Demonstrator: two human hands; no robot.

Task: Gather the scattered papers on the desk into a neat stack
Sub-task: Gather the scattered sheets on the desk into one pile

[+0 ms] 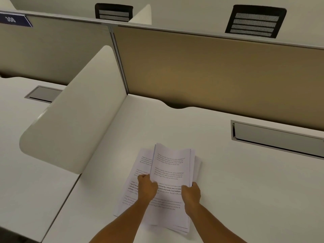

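Note:
A bundle of white printed papers sits near the front middle of the white desk. My left hand grips the bundle's left edge and my right hand grips its right edge. The sheets bow slightly between the two hands. One more printed sheet lies flat underneath, sticking out to the left at a slant. A few sheet edges fan out at the right side and at the near corner.
A rounded white side divider stands left of the papers. A tan back partition runs along the desk's far edge, with a grey cable tray flap at the right rear. Two black chair backs show beyond it.

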